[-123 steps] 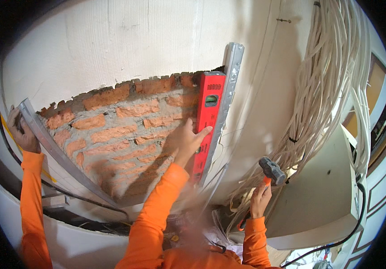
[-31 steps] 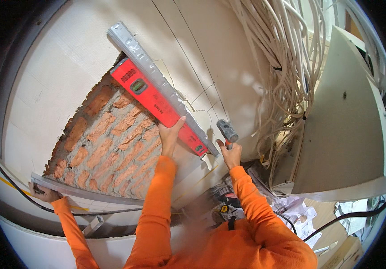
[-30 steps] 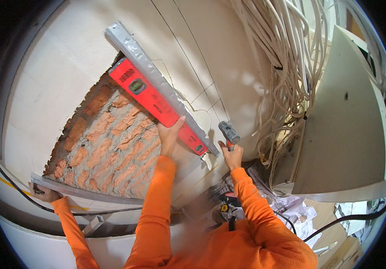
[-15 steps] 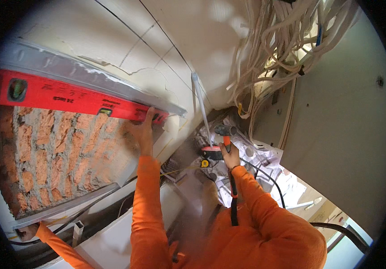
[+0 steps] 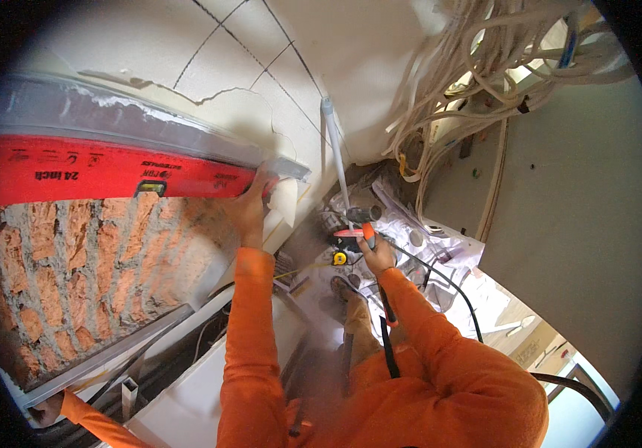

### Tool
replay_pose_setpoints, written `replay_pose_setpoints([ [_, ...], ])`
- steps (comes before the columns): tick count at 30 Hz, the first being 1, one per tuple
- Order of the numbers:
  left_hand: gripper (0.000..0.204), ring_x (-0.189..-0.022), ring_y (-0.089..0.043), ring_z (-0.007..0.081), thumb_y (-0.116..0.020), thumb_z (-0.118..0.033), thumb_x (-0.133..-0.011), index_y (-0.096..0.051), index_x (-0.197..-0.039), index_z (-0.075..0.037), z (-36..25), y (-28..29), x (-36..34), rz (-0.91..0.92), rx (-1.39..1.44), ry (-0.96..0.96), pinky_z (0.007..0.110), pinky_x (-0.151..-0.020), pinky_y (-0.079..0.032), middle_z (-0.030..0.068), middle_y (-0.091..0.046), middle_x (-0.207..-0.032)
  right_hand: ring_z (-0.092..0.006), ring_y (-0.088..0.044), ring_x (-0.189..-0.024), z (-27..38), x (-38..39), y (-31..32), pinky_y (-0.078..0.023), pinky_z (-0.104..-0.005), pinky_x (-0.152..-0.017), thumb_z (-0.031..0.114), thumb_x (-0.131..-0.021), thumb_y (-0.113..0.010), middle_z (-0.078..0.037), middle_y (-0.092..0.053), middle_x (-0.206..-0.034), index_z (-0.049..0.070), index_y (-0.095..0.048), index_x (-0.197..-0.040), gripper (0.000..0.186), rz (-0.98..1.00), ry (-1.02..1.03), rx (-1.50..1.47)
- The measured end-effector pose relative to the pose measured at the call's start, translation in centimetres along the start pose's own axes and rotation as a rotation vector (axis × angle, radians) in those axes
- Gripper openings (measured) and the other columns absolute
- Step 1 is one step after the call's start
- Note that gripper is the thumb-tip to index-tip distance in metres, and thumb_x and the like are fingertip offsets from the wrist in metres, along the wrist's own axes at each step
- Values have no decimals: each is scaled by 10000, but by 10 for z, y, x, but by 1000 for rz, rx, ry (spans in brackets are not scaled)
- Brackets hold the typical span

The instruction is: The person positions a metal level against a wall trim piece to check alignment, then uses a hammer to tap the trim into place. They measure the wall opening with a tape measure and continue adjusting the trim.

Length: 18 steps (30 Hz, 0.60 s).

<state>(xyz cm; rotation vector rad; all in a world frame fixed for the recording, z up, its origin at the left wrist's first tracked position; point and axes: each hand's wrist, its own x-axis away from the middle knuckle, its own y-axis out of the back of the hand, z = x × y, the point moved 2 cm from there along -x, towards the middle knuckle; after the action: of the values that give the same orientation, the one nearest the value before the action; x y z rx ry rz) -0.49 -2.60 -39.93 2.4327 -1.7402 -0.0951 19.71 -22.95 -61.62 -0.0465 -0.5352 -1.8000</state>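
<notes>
Red spirit level is lying against grey metal profile, along edge of exposed brickwork; L hand is grasping one end, R hand is gripping orange-hdl. club hammer.

On the red spirit level, which my left hand touches near one end, I see dark printed letters and a number, all standing upside down to me. They make several separate groups along the face, and one is bolder than the others. On the brown board, low at my right side, the dark print is too small to read.
</notes>
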Motion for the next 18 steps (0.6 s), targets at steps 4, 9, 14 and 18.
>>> replay_pose_setpoints([
  [4, 671, -1119, -644, 281, -883, -297, -794, -603, -1308, 32, -25, 0, 3, 7, -213, 78, 420, -1047, -466, 149, -658, -1294, -216, -612, -760, -14, -26, -37, -500, -380, -771, 416, -956, -680, -106, -672, -812, 0, -674, -1073, 432, 34, -78, -50],
  [9, 763, -1105, -655, 286, -875, -470, -762, -635, -1289, 27, -10, 8, -6, 33, -289, 15, 432, -1040, -461, 153, -673, -1276, -315, -636, -912, 10, -58, -58, -496, -401, -848, 417, -968, -656, -176, -688, -987, 7, -674, -1129, 440, 39, 11, -114],
  [14, 773, -1098, -651, 302, -914, -454, -716, -645, -1238, 48, -7, 0, 4, -22, -493, 25, 420, -1029, -473, 198, -676, -1243, -191, -681, -973, 48, -70, -55, -523, -353, -854, 304, -929, -744, -140, -724, -1026, 22, -665, -1181, 386, 176, -181, -165],
  [18, 659, -1011, -658, 260, -934, -308, -684, -648, -1163, 43, 89, 12, -20, 45, -177, -139, 378, -946, -510, 169, -688, -1158, -135, -663, -928, 44, -94, -89, -529, -331, -802, 247, -846, -841, -89, -729, -1027, 0, -673, -1138, 418, 3, 13, -427],
])
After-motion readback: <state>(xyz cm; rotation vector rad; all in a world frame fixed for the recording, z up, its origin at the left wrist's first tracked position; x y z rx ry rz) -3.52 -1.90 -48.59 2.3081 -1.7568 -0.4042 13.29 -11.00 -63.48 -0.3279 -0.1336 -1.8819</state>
